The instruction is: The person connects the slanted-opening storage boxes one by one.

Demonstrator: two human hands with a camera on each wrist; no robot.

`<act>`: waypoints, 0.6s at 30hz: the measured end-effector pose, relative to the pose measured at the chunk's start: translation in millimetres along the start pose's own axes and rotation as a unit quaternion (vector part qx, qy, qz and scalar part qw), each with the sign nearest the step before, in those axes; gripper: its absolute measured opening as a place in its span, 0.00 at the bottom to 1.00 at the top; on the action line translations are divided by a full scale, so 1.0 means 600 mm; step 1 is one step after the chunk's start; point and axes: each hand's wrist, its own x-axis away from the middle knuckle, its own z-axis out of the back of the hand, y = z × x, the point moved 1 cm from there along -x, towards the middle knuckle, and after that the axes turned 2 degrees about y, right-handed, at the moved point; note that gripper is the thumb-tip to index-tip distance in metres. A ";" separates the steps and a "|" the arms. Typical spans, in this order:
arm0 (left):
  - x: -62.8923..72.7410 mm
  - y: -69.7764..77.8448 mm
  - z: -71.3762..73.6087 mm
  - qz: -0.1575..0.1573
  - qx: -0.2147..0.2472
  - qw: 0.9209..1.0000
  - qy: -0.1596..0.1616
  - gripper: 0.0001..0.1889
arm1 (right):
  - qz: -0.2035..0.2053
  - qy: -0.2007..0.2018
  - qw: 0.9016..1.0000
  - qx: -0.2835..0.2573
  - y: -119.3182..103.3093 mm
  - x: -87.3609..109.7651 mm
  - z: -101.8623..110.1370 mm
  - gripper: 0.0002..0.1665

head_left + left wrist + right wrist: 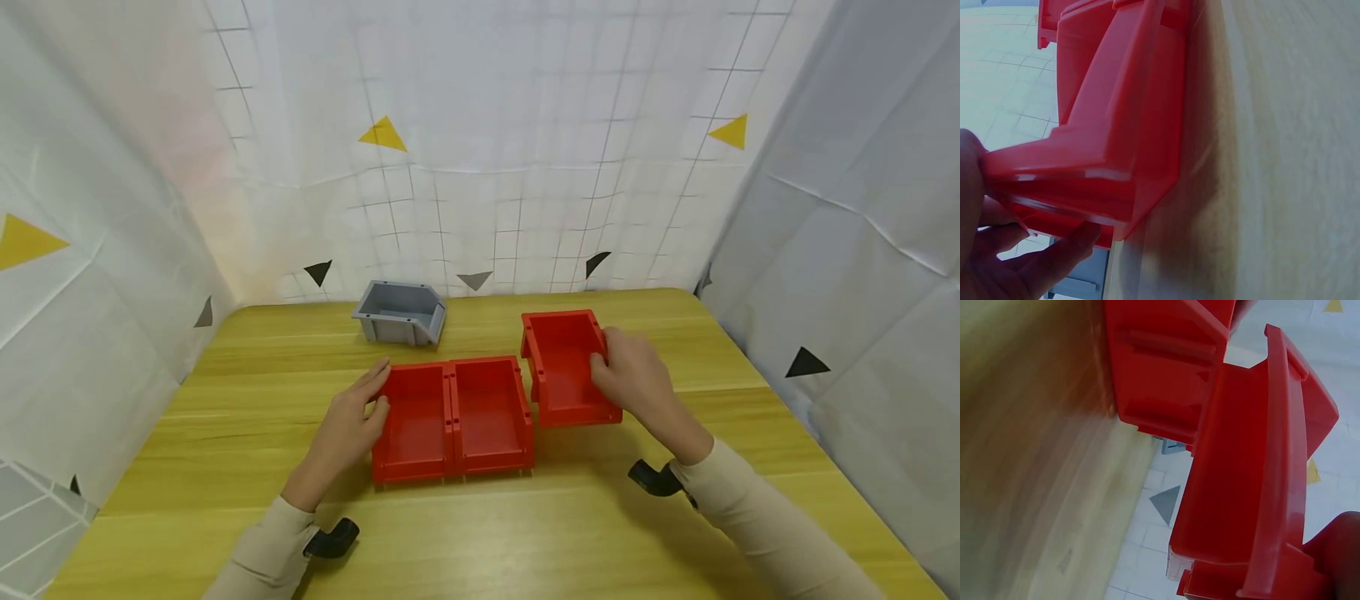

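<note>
Two red plastic storage bins stand side by side on the table: a left bin and a middle bin. My left hand grips the left bin's outer side wall, thumb inside and fingers outside; the left wrist view shows those fingers against the outer wall. A third red bin is in my right hand, which pinches its right side wall. That bin hangs above the table, apart from the pair, slightly turned. In the right wrist view its open interior shows beside the middle bin.
A grey storage bin, turned sideways, stands behind the red pair near the table's back edge. The wooden table is enclosed by white sheets at the back and on both sides.
</note>
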 end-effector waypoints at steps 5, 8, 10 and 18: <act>0.000 -0.002 -0.001 0.001 -0.003 1.000 0.001 0.28 | -0.006 -0.003 1.000 -0.003 0.003 0.009 -0.009 0.14; -0.001 -0.001 -0.001 0.001 -0.004 1.000 -0.001 0.28 | -0.008 -0.006 1.000 -0.005 0.004 0.016 -0.014 0.14; -0.002 0.000 0.000 0.002 -0.002 1.000 -0.003 0.28 | -0.011 -0.009 1.000 -0.007 0.005 0.020 -0.017 0.15; -0.001 0.000 0.001 0.006 0.002 1.000 -0.003 0.28 | -0.015 -0.009 1.000 0.003 0.000 0.028 -0.023 0.16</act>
